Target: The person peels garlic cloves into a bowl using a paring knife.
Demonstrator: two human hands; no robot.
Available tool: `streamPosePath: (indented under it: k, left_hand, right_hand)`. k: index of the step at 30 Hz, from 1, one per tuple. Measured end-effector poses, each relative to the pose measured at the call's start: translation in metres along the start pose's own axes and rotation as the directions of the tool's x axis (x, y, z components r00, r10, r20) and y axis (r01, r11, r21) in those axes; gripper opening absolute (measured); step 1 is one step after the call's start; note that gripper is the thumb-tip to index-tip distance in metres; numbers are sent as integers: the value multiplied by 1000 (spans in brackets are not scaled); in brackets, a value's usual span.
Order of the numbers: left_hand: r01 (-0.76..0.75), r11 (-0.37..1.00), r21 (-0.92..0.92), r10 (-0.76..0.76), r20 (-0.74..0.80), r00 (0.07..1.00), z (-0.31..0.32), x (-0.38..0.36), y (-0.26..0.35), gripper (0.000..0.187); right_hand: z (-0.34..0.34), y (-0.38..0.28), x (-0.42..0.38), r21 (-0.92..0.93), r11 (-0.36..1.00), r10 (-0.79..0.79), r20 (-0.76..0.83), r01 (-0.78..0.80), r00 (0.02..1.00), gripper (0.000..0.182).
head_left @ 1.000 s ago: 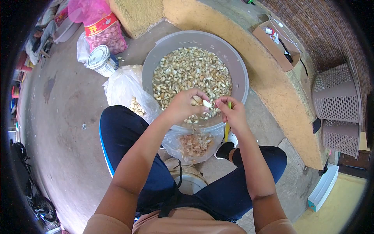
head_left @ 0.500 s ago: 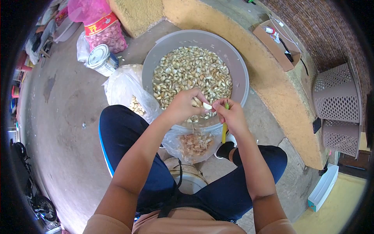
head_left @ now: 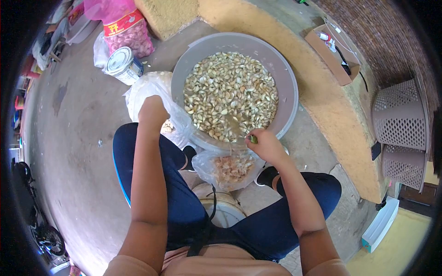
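My left hand (head_left: 153,112) hangs over the white plastic bag (head_left: 138,94) that has peeled garlic cloves (head_left: 167,126) in its mouth. Its back faces me and its fingers are hidden, so whether a clove is in them does not show. By the near rim of the large grey tub (head_left: 286,69), my right hand (head_left: 267,146) is closed around a knife with a yellow-green handle (head_left: 253,139); the blade cannot be made out. Many garlic cloves (head_left: 228,92) lie in water inside the tub.
A clear bag of brown garlic skins (head_left: 230,170) sits between my feet and the tub. Left of the tub stand a lidded pail (head_left: 123,66) and a pink net sack of garlic (head_left: 131,39). A low yellow ledge (head_left: 317,110) curves along the right, bearing a cardboard box (head_left: 329,55).
My left hand has moved left from above the tub to the plastic bag, carrying off the white clove seen earlier. My right hand has dropped slightly and turned the knife.
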State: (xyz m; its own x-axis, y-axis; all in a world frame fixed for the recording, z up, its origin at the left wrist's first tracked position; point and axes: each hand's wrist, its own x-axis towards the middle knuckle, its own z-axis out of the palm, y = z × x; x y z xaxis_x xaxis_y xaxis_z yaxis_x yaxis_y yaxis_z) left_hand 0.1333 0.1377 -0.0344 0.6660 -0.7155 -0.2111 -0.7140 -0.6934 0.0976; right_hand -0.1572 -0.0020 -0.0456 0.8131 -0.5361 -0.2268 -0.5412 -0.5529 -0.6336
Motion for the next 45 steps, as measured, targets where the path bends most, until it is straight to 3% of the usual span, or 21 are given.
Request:
streamPosePath:
  k: [3, 6, 7, 8, 10, 13, 17, 20, 23, 26, 29, 32, 34, 37, 40, 41, 45]
  left_hand:
    - [156, 988, -21, -153, 96, 984, -8, 5, -10, 39]
    - [129, 967, -221, -132, 3, 991, -13, 9, -6, 44]
    - [275, 885, -375, -166, 297, 940, -22, 15, 2, 38]
    - [293, 737, -609, -83, 348, 934, -22, 13, 9, 35]
    - [326, 275, -905, 110, 366, 924, -21, 8, 25, 31]
    - [502, -52, -863, 338, 458, 822, -27, 3, 59, 25]
    - [557, -260, -788, 592, 326, 737, -19, -3, 80, 29]
    - [526, -213, -823, 658, 278, 700, -21, -11, 98, 27]
    - [492, -230, -840, 654, 241, 717, -24, -18, 110, 25]
    - [496, -241, -834, 675, 223, 703, -31, -21, 116, 20]
    - [580, -326, -747, 730, 190, 656, -20, -18, 118, 19]
    - [612, -323, -721, 740, 210, 639, -14, -16, 121, 18]
    - [560, -257, -788, 722, 229, 653, -15, -18, 125, 18]
    - [487, -110, -867, 685, 289, 669, -15, -22, 132, 22]
    - [381, 148, -912, 615, 387, 687, -25, -32, 143, 30]
    - [339, 248, -908, 581, 419, 698, -28, -34, 145, 33]
    - [317, 261, -912, 666, 407, 625, -18, -35, 144, 42]
  right_hand:
    - [1, -1, 1, -11, 1000, -5, 34, 5, 999, 20]
    - [2, -1, 1, -77, 997, 23, 179, -10, 984, 23]
    - [5, 2, 0, -108, 994, 31, 264, -2, 964, 25]
    - [7, 4, 0, -137, 991, 39, 348, 9, 937, 28]
    - [13, -4, -4, -248, 969, 107, 449, 8, 887, 26]
    - [26, -7, -11, -330, 943, 146, 503, 33, 852, 24]
    - [35, -7, -12, -414, 910, 203, 519, 36, 830, 21]
    - [52, 10, -13, -408, 912, 170, 449, 33, 877, 21]
    - [45, -5, -11, -331, 939, 214, 358, -91, 909, 21]
    - [41, -5, -11, -310, 950, 157, 417, -22, 896, 21]
    - [37, 2, -13, -240, 971, 77, 372, 16, 925, 21]
    - [4, -13, -2, -51, 988, 155, 187, -148, 970, 24]
    - [-28, -33, 2, 189, 940, 288, 3, -283, 958, 25]
    - [-39, -32, 2, 561, 825, 166, -360, 71, 918, 21]
    - [-49, -41, -3, 416, 896, -2, -348, 156, 937, 18]
    - [-48, -41, -2, 420, 899, 15, -314, 125, 949, 18]
    - [-47, -45, -1, 531, 847, 125, -135, -35, 983, 18]
